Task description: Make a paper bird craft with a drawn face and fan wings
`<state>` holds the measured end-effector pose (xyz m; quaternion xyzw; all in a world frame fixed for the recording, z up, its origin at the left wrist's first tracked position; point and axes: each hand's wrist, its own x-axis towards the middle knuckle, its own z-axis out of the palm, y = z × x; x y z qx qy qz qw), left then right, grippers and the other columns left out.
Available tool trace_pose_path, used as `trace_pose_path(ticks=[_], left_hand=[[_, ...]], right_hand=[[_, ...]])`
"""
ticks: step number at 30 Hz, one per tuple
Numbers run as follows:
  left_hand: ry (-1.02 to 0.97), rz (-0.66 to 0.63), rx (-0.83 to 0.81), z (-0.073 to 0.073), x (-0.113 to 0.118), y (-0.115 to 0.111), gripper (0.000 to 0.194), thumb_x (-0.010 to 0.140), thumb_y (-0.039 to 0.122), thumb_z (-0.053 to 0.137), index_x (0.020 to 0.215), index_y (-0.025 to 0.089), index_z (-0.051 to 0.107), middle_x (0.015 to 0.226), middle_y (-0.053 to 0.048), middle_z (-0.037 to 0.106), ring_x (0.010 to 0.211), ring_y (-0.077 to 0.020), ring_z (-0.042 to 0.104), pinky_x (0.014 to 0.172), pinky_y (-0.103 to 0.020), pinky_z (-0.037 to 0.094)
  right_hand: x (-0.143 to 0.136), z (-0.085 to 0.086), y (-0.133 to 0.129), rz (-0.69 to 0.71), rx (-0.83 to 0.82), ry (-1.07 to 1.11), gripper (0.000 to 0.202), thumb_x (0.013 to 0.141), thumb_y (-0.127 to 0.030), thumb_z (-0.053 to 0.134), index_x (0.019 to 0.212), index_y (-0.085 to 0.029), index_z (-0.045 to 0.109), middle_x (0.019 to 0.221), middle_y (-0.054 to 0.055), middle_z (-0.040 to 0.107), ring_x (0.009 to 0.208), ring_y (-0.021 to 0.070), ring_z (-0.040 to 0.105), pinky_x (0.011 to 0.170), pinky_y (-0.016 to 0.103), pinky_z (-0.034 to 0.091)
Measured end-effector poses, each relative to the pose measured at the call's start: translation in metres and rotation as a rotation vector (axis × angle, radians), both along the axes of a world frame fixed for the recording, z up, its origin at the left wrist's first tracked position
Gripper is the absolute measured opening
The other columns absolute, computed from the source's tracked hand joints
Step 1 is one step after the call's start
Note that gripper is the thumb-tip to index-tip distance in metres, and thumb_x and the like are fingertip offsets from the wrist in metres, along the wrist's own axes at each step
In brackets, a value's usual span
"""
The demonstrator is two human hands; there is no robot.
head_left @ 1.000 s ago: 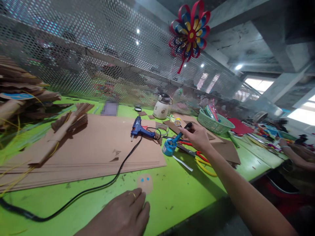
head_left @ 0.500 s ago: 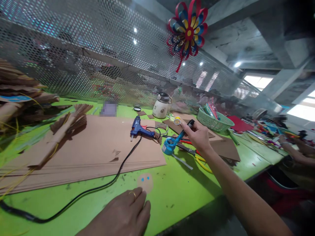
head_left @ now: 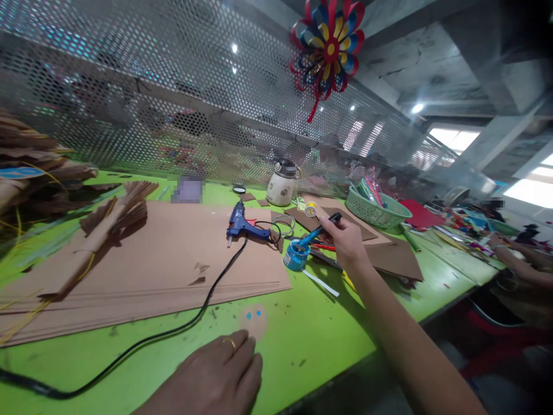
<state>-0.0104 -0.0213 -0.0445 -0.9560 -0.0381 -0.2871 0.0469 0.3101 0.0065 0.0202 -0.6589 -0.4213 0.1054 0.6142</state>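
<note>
My right hand (head_left: pixel 348 241) is closed round the black upper end of a blue-smeared paintbrush (head_left: pixel 313 235). The brush slants down to the left, its tip inside a small jar of blue paint (head_left: pixel 295 257). Flat on the green table lies my left hand (head_left: pixel 216 369), a ring on one finger. Its fingertips rest at the near edge of a round tan paper piece (head_left: pixel 254 327) bearing two blue dots. A pair of scissors (head_left: pixel 327 259) lies beyond the jar, partly hidden by my right hand.
A blue glue gun (head_left: pixel 244 225) rests on stacked brown cardboard (head_left: pixel 173 242), its black cord (head_left: pixel 207 302) running left. Behind are a white bottle (head_left: pixel 280 183), a tape roll (head_left: pixel 310 209) and a green basket (head_left: pixel 375 212). At far right, another person's arm (head_left: pixel 514 259) reaches over the table.
The brush leans lower, and my right hand has shifted slightly left and down beside the jar. The left hand stays by the paper circle. The view has shifted slightly.
</note>
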Motion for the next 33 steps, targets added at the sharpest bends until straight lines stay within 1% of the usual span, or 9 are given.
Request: trace_pose_path(ticks=[4,7,11,15,20,23,29,33], left_hand=[[0.001,-0.002,-0.029,0.002,0.001,0.0,0.025,0.09,0.005,0.043,0.102,0.012,0.064,0.095,-0.013,0.071,0.092,-0.0261,0.065,0.085,-0.036,0.052],[0.011,0.0,-0.017,0.005,0.001,0.0,0.028,0.091,0.004,0.04,0.103,0.011,0.064,0.095,-0.014,0.072,0.093,-0.0265,0.066,0.085,-0.037,0.053],[0.012,0.004,-0.005,0.005,0.0,-0.001,0.027,0.09,0.004,0.042,0.103,0.011,0.064,0.097,-0.014,0.072,0.094,-0.0269,0.066,0.086,-0.037,0.053],[0.012,0.004,-0.033,0.003,0.0,-0.004,0.026,0.09,0.003,0.042,0.099,0.013,0.065,0.095,-0.013,0.071,0.092,-0.0261,0.066,0.086,-0.037,0.053],[-0.02,0.004,-0.027,0.0,0.002,-0.002,0.028,0.091,0.003,0.04,0.096,0.013,0.065,0.094,-0.013,0.072,0.092,-0.026,0.066,0.086,-0.037,0.053],[-0.015,-0.006,-0.005,-0.001,0.004,0.0,0.029,0.09,0.003,0.039,0.098,0.012,0.065,0.095,-0.014,0.072,0.091,-0.0262,0.067,0.084,-0.036,0.053],[0.004,0.004,-0.021,0.002,0.002,-0.001,0.03,0.091,0.004,0.037,0.095,0.012,0.065,0.093,-0.014,0.071,0.089,-0.0264,0.066,0.083,-0.038,0.054],[0.001,-0.003,-0.01,0.001,0.002,-0.001,0.031,0.09,0.002,0.035,0.096,0.012,0.064,0.092,-0.013,0.07,0.091,-0.0258,0.064,0.085,-0.037,0.052]], right_hand=[[0.001,0.005,-0.006,0.018,-0.03,0.017,0.044,0.065,-0.059,0.076,0.065,-0.019,0.058,0.053,-0.001,0.059,0.044,0.0138,0.055,0.043,0.027,0.049],[0.004,0.008,-0.008,0.014,-0.064,-0.017,0.044,0.065,-0.058,0.078,0.064,-0.018,0.058,0.052,0.0,0.061,0.044,0.0138,0.056,0.043,0.026,0.049],[0.007,0.006,-0.003,-0.022,-0.109,-0.113,0.048,0.062,-0.062,0.078,0.063,-0.018,0.06,0.049,0.002,0.063,0.042,0.0171,0.059,0.041,0.028,0.048],[0.004,0.003,0.005,-0.072,-0.123,-0.245,0.05,0.064,-0.066,0.074,0.062,-0.019,0.059,0.049,0.003,0.063,0.045,0.0196,0.061,0.042,0.029,0.047],[-0.001,0.008,0.009,-0.139,-0.106,-0.402,0.049,0.067,-0.066,0.072,0.059,-0.022,0.051,0.053,0.001,0.06,0.052,0.0192,0.06,0.046,0.028,0.043],[-0.003,0.011,0.01,-0.167,-0.097,-0.472,0.048,0.069,-0.064,0.071,0.058,-0.022,0.05,0.053,0.001,0.058,0.055,0.0191,0.058,0.049,0.028,0.041],[-0.005,0.013,0.011,-0.224,-0.049,-0.558,0.047,0.073,-0.062,0.07,0.058,-0.022,0.048,0.056,0.0,0.055,0.056,0.0176,0.054,0.051,0.028,0.038],[-0.003,0.02,0.007,-0.276,0.002,-0.594,0.048,0.073,-0.06,0.07,0.057,-0.023,0.045,0.057,-0.001,0.052,0.056,0.0159,0.051,0.052,0.028,0.038]])
